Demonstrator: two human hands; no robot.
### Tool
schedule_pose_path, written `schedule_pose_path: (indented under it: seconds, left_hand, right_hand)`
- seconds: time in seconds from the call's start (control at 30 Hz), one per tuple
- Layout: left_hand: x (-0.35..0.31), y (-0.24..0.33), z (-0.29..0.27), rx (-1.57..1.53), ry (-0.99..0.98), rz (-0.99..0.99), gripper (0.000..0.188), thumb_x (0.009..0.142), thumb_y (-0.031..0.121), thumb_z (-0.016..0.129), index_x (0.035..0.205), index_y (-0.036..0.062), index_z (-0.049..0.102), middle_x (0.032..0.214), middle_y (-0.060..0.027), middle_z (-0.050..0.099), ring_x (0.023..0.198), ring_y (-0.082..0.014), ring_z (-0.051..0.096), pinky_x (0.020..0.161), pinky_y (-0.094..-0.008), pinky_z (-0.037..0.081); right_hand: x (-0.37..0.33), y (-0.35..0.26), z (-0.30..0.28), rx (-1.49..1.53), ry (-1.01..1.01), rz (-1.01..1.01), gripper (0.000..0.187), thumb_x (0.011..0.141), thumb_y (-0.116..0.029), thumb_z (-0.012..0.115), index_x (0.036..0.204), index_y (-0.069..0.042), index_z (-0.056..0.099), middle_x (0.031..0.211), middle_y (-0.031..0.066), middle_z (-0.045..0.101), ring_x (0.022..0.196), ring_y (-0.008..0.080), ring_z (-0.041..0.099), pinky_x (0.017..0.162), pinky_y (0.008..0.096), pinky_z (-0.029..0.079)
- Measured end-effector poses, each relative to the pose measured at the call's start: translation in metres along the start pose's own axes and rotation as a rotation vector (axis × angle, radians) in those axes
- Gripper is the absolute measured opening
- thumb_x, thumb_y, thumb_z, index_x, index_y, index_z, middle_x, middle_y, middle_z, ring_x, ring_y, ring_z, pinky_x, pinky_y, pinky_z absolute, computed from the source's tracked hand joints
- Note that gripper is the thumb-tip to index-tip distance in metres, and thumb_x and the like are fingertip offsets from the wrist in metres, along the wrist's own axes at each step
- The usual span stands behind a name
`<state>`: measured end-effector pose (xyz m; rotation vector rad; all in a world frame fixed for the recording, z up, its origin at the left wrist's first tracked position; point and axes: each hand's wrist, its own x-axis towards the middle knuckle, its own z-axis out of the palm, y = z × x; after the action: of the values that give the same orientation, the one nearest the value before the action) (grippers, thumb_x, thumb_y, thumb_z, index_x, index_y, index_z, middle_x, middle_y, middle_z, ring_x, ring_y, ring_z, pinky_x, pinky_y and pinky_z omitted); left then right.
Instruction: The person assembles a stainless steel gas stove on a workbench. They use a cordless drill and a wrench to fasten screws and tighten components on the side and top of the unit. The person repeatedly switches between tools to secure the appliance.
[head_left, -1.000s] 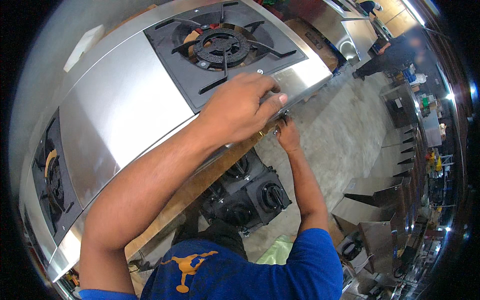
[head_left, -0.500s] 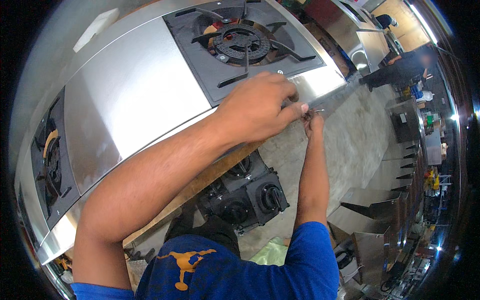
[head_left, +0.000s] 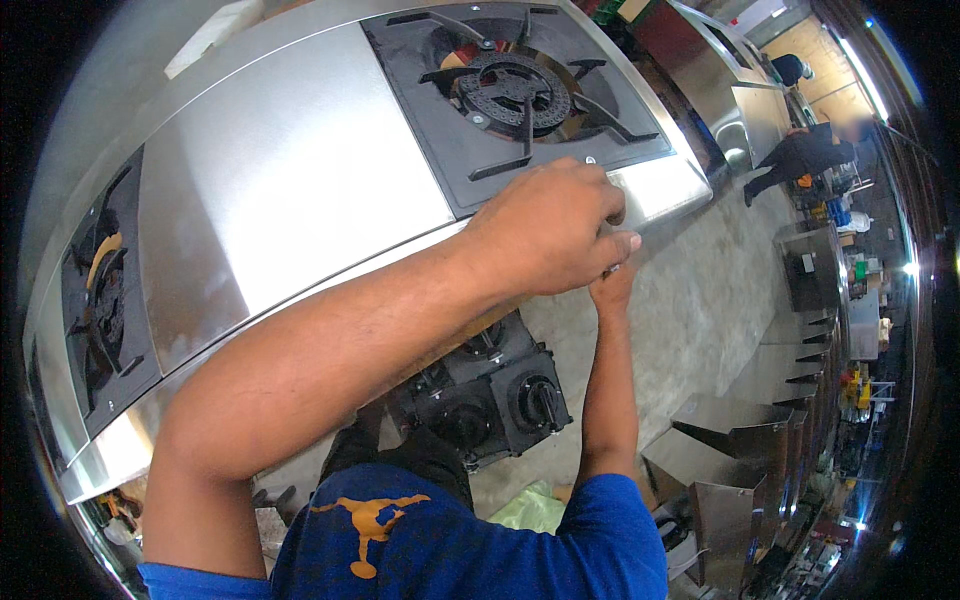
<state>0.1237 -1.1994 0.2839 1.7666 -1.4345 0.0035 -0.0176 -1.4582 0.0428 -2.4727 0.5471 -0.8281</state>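
Note:
A stainless steel gas stove (head_left: 290, 190) lies across the upper left, with a black cast-iron burner (head_left: 515, 95) at its right end. My left hand (head_left: 550, 225) rests at the stove's front edge below that burner, its fingers curled over and thumb stretched toward my right hand. What it grips, if anything, is hidden. Just below the left thumb is my right hand (head_left: 612, 290), raised with its fingers pinched together. A tiny glint shows at its fingertips, too small to name, and the left hand partly covers them.
A second burner (head_left: 105, 305) sits at the stove's left end. Black boxy parts with round knobs (head_left: 540, 400) are below the front edge. Bent sheet-metal pieces (head_left: 735, 415) stand at the right. Another person (head_left: 805, 150) is farther off at the upper right.
The view has shifted, so the stove appears farther right. My hands have come closer together, and the thin bright piece seen at my right fingertips is now mostly hidden.

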Motion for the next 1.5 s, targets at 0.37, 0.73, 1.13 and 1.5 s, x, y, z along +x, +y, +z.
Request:
schedule_pose_path:
  seconds: [0.37, 0.73, 1.13, 1.5]
  left_hand:
    - [-0.002, -0.001, 0.001, -0.018, 0.037, 0.005, 0.034, 0.089, 0.035, 0.066, 0.094, 0.0013, 0.067, 0.094, -0.0175, 0.063, 0.097, -0.0376, 0.059, 0.085, -0.0474, 0.049]
    - [-0.003, -0.001, 0.001, -0.035, 0.032, -0.004, 0.034, 0.086, 0.033, 0.067, 0.095, 0.0007, 0.067, 0.096, -0.0178, 0.063, 0.099, -0.0380, 0.059, 0.086, -0.0480, 0.049]
    - [-0.002, 0.002, 0.001, 0.034, -0.021, -0.016, 0.033, 0.085, 0.032, 0.068, 0.098, 0.0016, 0.068, 0.101, -0.0183, 0.064, 0.103, -0.0374, 0.059, 0.089, -0.0470, 0.049]
    - [-0.003, -0.001, 0.001, 0.003, -0.004, -0.008, 0.033, 0.084, 0.032, 0.068, 0.096, 0.0011, 0.069, 0.099, -0.0176, 0.063, 0.101, -0.0375, 0.059, 0.086, -0.0481, 0.050]
  right_hand:
    - [0.026, 0.043, 0.000, 0.742, 0.226, 0.421, 0.022, 0.091, -0.011, 0.056, 0.110, -0.001, 0.055, 0.098, 0.0153, 0.064, 0.079, 0.0281, 0.065, 0.064, 0.0370, 0.054]
    - [0.014, 0.041, 0.012, 0.598, 0.178, 0.776, 0.025, 0.096, -0.014, 0.055, 0.116, 0.002, 0.057, 0.096, 0.0124, 0.066, 0.082, 0.0222, 0.063, 0.072, 0.0355, 0.051]
    - [0.024, 0.009, 0.025, 0.976, 0.212, 0.940, 0.019, 0.096, -0.018, 0.056, 0.100, -0.002, 0.065, 0.087, 0.0057, 0.065, 0.071, 0.0177, 0.060, 0.053, 0.0329, 0.045]
    - [-0.043, -0.022, 0.034, -0.133, 0.028, -0.199, 0.063, 0.089, -0.038, 0.066, 0.139, -0.005, 0.048, 0.138, 0.0263, 0.052, 0.122, 0.0474, 0.052, 0.097, 0.0498, 0.046]
